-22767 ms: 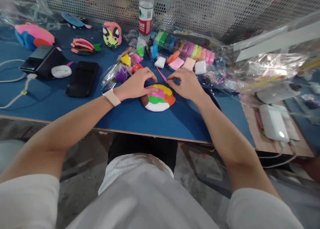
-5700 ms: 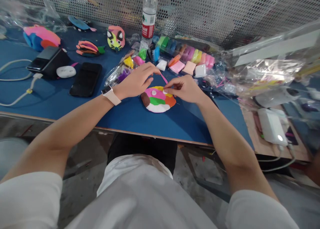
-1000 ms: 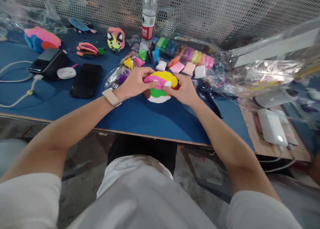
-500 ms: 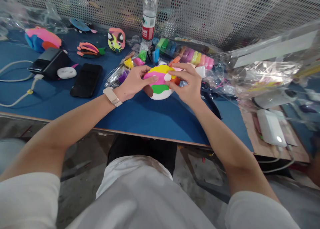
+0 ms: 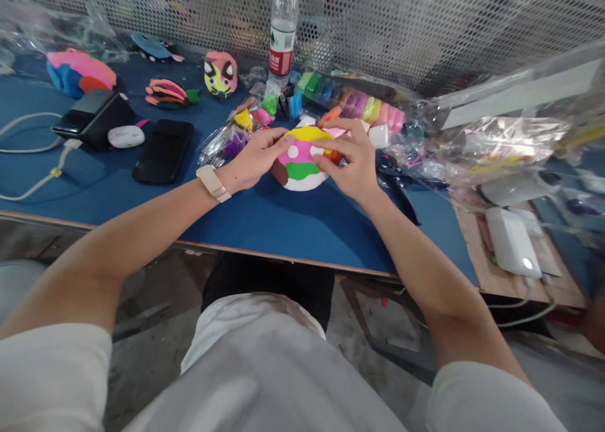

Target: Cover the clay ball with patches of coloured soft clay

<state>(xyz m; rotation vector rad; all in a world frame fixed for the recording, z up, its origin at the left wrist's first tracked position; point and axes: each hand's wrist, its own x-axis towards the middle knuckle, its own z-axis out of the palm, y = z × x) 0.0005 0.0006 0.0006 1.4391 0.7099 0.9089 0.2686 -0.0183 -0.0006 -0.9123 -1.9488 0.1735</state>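
Between my hands is a round clay piece (image 5: 303, 170) with yellow, pink, green and white bands, brown at its left and orange at its right. Two white dots lie on the pink band. My left hand (image 5: 259, 158) grips its upper left edge, the thumb beside the left dot. On the right side, my right hand (image 5: 352, 158) holds the piece, with fingertips at the right white dot (image 5: 316, 150). Part of the right edge is hidden under those fingers.
Behind stand a water bottle (image 5: 282, 41) and packs of coloured clay (image 5: 363, 106). Leftward lie a black phone (image 5: 163, 152), a black device (image 5: 93, 118) and a striped cat-like clay face (image 5: 220, 75). A white power bank (image 5: 513, 242) is at the right.
My left thumb has drawn back toward the upper left, uncovering the left white dot. The clay piece has shifted slightly down. My right hand stays at the right dot.
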